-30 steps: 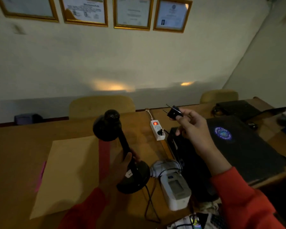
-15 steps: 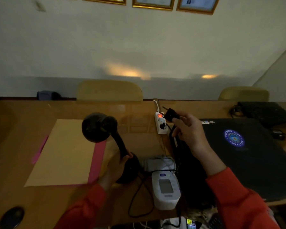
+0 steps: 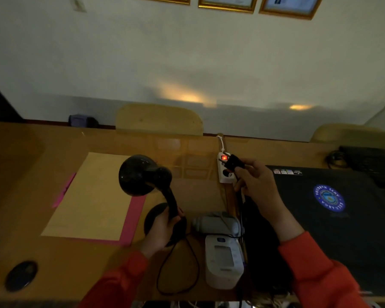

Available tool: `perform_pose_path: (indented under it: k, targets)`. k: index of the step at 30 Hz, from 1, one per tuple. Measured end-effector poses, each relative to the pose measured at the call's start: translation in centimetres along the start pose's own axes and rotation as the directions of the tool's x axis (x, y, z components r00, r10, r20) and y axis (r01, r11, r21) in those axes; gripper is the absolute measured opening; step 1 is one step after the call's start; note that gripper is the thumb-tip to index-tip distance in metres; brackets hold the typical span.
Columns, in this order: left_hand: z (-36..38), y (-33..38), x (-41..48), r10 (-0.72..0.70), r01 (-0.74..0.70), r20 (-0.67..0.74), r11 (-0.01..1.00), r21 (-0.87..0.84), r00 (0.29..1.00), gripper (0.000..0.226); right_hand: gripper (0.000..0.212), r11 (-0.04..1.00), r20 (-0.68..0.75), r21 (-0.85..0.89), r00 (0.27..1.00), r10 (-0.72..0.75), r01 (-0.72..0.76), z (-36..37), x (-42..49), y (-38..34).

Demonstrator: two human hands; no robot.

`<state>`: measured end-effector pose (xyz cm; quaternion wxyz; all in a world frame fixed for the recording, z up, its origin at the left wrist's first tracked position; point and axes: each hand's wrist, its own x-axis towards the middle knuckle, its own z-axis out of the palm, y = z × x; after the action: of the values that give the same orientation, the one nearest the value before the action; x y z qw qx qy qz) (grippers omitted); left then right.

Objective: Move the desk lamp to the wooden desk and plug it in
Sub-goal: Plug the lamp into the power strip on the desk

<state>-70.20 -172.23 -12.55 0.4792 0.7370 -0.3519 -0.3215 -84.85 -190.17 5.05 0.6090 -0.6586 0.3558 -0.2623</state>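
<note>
Head view is showing a dim room with a wooden table running across the scene. A person's left hand is wrapping its grip around the lower neck of the black desk lamp, just above the round base, which is resting on the table or hanging just over it; the pictures are not settling which. The lamp's dome shade is leaning up and to the left, over the edge of a tan folder that is lying on a pink sheet. The right hand is pinching the lamp's black plug in its grip, holding it right in front of the white power strip, whose red switch is glowing. Whether the prongs are touching a socket cannot be told. The lamp's black cord is looping loosely on the table near the front edge. A white blood pressure monitor with its grey cuff is sitting between the two arms, and a closed black laptop with a round blue sticker is lying to the right. Both sleeves are orange-red.
</note>
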Motion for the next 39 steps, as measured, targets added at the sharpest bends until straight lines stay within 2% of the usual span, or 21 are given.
perform_pose_path:
  k: [4,6,8,9,11,13,15,20,23,27,31,35,39]
  targets:
    - [0.1,0.3,-0.2,-0.05,0.054,-0.036,0.991,0.126,0.998,0.015,0.017,0.996,-0.036,-0.072,0.998,-0.055,0.052,-1.7,0.2,-0.2]
    - [0.0,0.8,-0.6,-0.118,0.111,0.015,0.965,0.239,0.993,0.04,0.016,0.986,-0.073,-0.143,0.993,-0.091,0.08,-2.8,0.4,-0.5]
    - [0.0,0.9,-1.2,-0.238,0.194,0.088,0.916,0.352,0.967,0.056,0.017,0.974,-0.114,-0.202,0.986,-0.124,0.099,-3.8,0.7,-0.8]
    - [0.0,1.0,-1.6,-0.3,0.226,0.109,0.872,0.435,0.948,0.056,0.019,0.969,-0.13,-0.221,0.981,-0.143,0.112,-4.2,0.8,-0.9]
    - [0.3,1.4,-2.3,-0.373,0.223,0.16,0.79,0.571,0.914,0.044,0.023,0.959,-0.158,-0.247,0.971,-0.179,0.137,-4.8,1.0,-1.0]
    - [1.0,2.7,-2.5,-0.336,0.165,0.233,0.824,0.542,0.913,0.033,0.025,0.941,-0.174,-0.292,0.959,-0.226,0.169,-5.2,1.2,-0.8]
    - [2.0,4.0,-1.6,-0.242,0.093,0.287,0.889,0.448,0.927,0.027,0.024,0.916,-0.198,-0.355,0.942,-0.27,0.188,-5.4,1.5,-0.7]
    - [4.1,5.3,2.8,-0.037,-0.034,0.237,0.958,0.286,0.971,0.014,0.024,0.888,-0.26,-0.414,0.91,-0.324,0.198,-6.6,2.6,-1.7]
    - [5.5,4.8,5.8,0.046,-0.11,0.171,0.916,0.385,0.984,0.019,0.024,0.865,-0.194,-0.453,0.923,-0.332,0.215,-6.9,3.6,-1.7]
    - [7.2,3.8,8.5,0.19,-0.246,0.159,0.83,0.501,0.969,0.024,0.025,0.812,-0.102,-0.551,0.949,-0.297,0.195,-7.2,5.4,-0.3]
    - [8.0,2.5,10.5,0.09,-0.116,0.075,0.836,0.536,0.993,0.032,0.029,0.752,-0.017,-0.633,0.968,-0.251,0.184,-7.3,8.1,1.6]
    - [8.4,1.1,12.9,0.042,-0.066,0.055,0.809,0.585,0.998,0.038,0.029,0.685,0.049,-0.698,0.969,-0.242,0.207,-7.2,11.5,3.4]
    - [9.3,-0.2,15.0,-0.016,0.046,-0.057,0.812,0.582,0.998,0.045,0.029,0.608,0.102,-0.769,0.977,-0.19,0.198,-6.6,15.7,5.3]
